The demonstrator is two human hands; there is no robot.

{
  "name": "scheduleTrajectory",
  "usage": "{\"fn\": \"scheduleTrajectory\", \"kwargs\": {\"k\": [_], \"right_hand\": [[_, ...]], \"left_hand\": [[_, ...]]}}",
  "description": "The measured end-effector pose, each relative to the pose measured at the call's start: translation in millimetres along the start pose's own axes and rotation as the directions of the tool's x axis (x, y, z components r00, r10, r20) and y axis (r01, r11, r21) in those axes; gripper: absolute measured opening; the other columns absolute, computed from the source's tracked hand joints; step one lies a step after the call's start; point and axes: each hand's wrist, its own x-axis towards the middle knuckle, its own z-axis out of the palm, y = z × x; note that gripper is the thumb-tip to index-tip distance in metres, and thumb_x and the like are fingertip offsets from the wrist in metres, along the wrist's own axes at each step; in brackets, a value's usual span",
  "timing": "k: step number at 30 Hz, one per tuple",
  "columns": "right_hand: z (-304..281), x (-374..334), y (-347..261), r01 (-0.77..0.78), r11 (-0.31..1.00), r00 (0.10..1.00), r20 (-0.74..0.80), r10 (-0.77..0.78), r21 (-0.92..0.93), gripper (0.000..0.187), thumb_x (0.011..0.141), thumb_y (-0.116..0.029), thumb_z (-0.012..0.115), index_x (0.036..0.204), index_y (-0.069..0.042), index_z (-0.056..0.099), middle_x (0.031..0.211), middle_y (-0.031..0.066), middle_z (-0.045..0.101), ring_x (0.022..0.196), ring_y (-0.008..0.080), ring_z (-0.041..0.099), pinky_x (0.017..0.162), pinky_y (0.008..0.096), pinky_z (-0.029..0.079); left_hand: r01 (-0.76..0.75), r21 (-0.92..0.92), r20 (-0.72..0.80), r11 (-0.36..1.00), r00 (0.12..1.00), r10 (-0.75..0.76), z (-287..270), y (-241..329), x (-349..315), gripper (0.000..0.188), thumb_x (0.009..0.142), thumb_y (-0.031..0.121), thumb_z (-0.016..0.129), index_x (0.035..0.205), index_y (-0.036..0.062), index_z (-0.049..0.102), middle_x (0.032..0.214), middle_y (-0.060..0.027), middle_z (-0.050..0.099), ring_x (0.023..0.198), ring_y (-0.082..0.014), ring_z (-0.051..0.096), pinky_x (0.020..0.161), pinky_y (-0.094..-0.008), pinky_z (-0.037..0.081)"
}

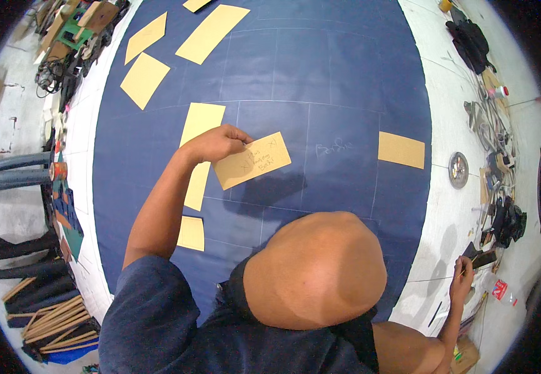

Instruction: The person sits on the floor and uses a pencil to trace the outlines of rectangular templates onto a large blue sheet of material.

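Note:
My left hand point(220, 143) pinches the upper left corner of a yellow card pattern piece point(267, 163) with handwriting on it. The card is lifted above a large dark-blue sheet point(345, 187) marked with thin white lines, and casts a shadow there. Partly behind my left wrist lies a long yellow card strip point(197, 190). At the far right, past the sheet's edge, my right hand point(462, 280) has its fingers closed beside a small dark object point(484, 260); something thin seems to be in them, too small to name. My bent knee point(314, 268) hides part of the sheet.
More yellow cards lie on the sheet: a rectangle point(401, 150) on the right, a small one point(192, 234) near my left elbow, several at the far left. A round metal dish point(458, 170), cables and a plastic bottle point(505, 292) are at right; wooden sticks point(58, 321) at left.

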Motion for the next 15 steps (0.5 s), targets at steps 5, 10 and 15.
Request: {"fn": "scheduleTrajectory", "kwargs": {"k": [5,10,15], "right_hand": [[-2,0,-11,-0.019,1.000,1.000,0.009,0.019,0.006,0.021,0.105,-0.018,0.058,0.112,0.001,0.062,0.096,0.0061,0.063,0.091,0.0137,0.058,0.085,0.0284,0.048],[-7,-2,-8,-0.021,0.999,1.000,-0.009,0.021,0.032,0.021,0.106,-0.019,0.057,0.110,0.001,0.061,0.094,0.0049,0.062,0.087,0.0128,0.055,0.082,0.0277,0.047],[-6,-6,-7,-0.030,0.998,0.999,-0.031,0.032,0.047,0.022,0.106,-0.021,0.056,0.109,0.000,0.061,0.091,0.0039,0.060,0.084,0.0120,0.053,0.079,0.0268,0.046]], "left_hand": [[0.020,-0.005,0.025,1.000,0.999,-0.020,4,-4,5,0.041,0.086,0.015,0.057,0.121,0.0014,0.073,0.099,-0.0109,0.076,0.085,-0.0192,0.071,0.076,-0.0354,0.057],[-0.002,0.049,0.015,0.999,1.000,0.001,7,13,11,0.041,0.086,0.015,0.057,0.121,0.0021,0.073,0.101,-0.0112,0.076,0.087,-0.0201,0.071,0.079,-0.0351,0.057],[-0.007,0.051,0.029,0.999,1.000,0.006,10,14,11,0.042,0.085,0.016,0.057,0.121,0.0017,0.073,0.102,-0.0117,0.076,0.090,-0.0209,0.071,0.082,-0.0354,0.056]]}}
